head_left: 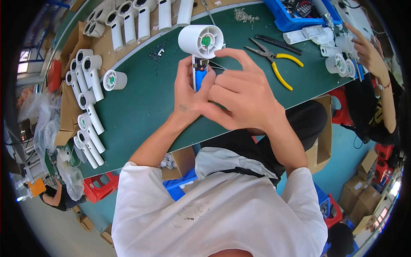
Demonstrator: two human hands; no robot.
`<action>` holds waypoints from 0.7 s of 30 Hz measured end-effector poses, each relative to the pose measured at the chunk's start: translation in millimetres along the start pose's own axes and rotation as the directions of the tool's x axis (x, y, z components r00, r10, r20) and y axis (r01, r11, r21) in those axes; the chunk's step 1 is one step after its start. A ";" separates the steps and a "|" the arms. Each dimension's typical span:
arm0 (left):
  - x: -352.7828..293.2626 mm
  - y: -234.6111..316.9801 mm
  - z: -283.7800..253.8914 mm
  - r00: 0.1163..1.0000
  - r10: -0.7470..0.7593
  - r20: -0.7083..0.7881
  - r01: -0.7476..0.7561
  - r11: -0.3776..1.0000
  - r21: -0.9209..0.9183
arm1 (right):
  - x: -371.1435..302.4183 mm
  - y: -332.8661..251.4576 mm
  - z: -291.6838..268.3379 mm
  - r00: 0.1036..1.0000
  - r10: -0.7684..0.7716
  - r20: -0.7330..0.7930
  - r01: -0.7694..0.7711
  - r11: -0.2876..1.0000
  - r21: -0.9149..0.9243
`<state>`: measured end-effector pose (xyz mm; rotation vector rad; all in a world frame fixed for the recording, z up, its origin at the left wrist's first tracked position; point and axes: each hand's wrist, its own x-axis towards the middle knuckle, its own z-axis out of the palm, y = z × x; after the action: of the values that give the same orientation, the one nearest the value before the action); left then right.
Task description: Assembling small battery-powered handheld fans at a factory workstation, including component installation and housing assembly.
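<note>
Upright over the green table, a white handheld fan [201, 41] has its round head at the top and its handle open. Inside the handle, a small dark circuit board [200, 64] sits above a blue battery [200, 79]. My left hand [188, 88] is wrapped round the handle, thumb beside the battery. My right hand [242, 88] is closed against the handle's right side, its index finger bent up to the lower rim of the fan head. Thin dark wires show between the right fingers and the board. My right fingertips are partly hidden.
Yellow-handled pliers [278, 68] and black tweezers [279, 44] lie to the right, near a blue tool bin [295, 19]. Small screws [245, 16] are heaped at the back. White fan shells [87, 81] line the left; a loose fan head [115, 80] stands nearby. A co-worker's hand [368, 53] reaches in at right.
</note>
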<state>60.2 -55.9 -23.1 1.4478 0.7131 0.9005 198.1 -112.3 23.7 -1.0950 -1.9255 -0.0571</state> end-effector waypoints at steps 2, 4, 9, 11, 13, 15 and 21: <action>0.8 -3.5 -2.2 0.999 -0.040 -0.034 0.041 0.998 0.037 | 0.2 2.4 1.7 1.000 0.024 0.009 -0.025 0.997 0.073; 0.6 -11.2 -6.7 0.993 0.114 0.040 -0.116 0.991 0.061 | -2.1 5.6 8.7 0.999 -0.012 0.047 0.012 1.000 -0.001; 0.9 -10.0 -1.0 0.999 0.021 0.038 -0.025 0.993 0.120 | -10.4 4.1 4.2 0.992 -0.001 -0.127 0.013 0.996 0.090; -1.2 -8.6 -3.4 0.999 0.014 0.032 -0.017 0.993 0.116 | -23.6 10.7 16.9 0.993 0.006 -0.120 0.005 0.996 0.094; -4.2 -6.3 -4.7 0.999 -0.039 0.031 0.037 0.996 0.087 | -36.0 11.9 21.9 0.994 0.019 -0.106 -0.007 0.994 0.110; -3.8 -5.4 -4.5 0.999 -0.023 0.043 0.018 0.995 0.098 | -39.5 11.0 22.6 0.992 0.067 -0.103 -0.053 0.990 0.129; -2.4 -2.3 -4.5 0.998 -0.026 0.063 0.019 0.993 0.119 | -37.6 11.9 23.5 0.988 0.114 -0.106 -0.098 0.984 0.149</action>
<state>55.4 -55.5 -25.9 1.5633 0.7435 0.8022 198.6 -120.1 -21.5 -1.0726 -1.7391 0.0760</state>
